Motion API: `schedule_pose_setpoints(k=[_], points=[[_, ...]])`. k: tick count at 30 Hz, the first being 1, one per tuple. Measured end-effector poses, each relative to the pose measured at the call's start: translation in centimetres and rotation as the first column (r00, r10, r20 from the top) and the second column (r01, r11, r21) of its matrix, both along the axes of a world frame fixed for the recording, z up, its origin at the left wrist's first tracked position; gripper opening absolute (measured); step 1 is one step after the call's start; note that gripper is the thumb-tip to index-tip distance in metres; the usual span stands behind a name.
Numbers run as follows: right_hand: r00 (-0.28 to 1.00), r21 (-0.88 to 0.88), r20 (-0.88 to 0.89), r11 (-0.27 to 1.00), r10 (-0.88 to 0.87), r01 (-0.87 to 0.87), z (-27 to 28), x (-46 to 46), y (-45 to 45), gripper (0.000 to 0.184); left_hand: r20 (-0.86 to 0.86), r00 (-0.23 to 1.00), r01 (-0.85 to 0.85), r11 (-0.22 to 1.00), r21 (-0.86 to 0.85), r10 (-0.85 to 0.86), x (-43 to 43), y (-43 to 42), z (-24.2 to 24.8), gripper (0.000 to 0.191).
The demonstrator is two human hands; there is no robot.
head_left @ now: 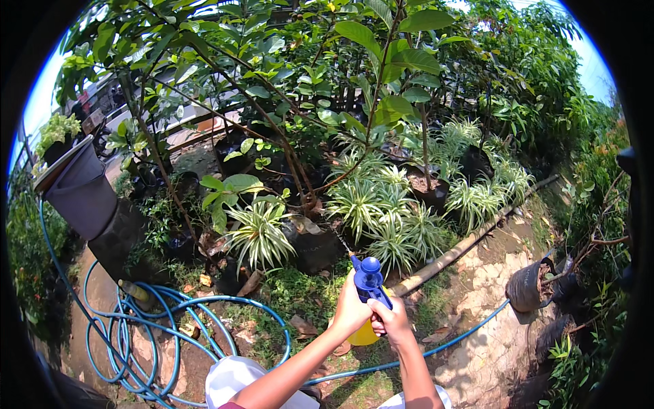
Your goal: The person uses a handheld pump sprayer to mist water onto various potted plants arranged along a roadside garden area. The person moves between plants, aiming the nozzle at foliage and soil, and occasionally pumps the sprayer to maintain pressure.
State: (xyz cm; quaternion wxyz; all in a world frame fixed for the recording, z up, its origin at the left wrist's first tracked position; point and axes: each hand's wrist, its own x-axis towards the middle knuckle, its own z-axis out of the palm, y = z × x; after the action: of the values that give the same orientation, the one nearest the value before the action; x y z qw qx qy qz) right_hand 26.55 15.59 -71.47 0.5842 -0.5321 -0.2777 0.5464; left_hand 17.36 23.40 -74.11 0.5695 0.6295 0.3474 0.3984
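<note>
Both my hands are wrapped around a pump spray bottle with a blue head (pixel 368 274) and a yellow tank (pixel 364 335). My left hand (pixel 351 307) grips it on the left side, below the nozzle. On the right, my right hand (pixel 391 316) closes around the handle and trigger. A thin jet of water leaves the nozzle, pointed up and away towards the plants. Just beyond it grow variegated spider plants (pixel 393 240). A black grow bag (pixel 314 250) holding a branching sapling stands slightly left of the jet.
A coiled blue garden hose (pixel 176 327) lies at left and runs behind my hands to the right. A bamboo pole (pixel 454 250) edges the bed. Another spider plant (pixel 260 232) and a large grey pot (pixel 84 191) are left; a potted plant's black bag (pixel 529 286) lies right.
</note>
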Motion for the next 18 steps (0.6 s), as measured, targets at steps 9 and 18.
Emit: schedule_pose_setpoints(k=[9, 18], points=[[0.999, -0.059, 0.027, 0.998, -0.028, 0.029, 0.02, -0.40, 0.03, 0.032, -0.075, 0.994, 0.086, 0.996, 0.013, -0.085, -0.35, 0.77, 0.09, 0.062], [0.999, -0.052, 0.023, 0.997, -0.048, 0.049, -0.14, -0.17, 0.04, 0.032, 0.025, 0.997, 0.076, 0.997, 0.026, -0.076, 0.50, 0.90, -0.35, 0.055]])
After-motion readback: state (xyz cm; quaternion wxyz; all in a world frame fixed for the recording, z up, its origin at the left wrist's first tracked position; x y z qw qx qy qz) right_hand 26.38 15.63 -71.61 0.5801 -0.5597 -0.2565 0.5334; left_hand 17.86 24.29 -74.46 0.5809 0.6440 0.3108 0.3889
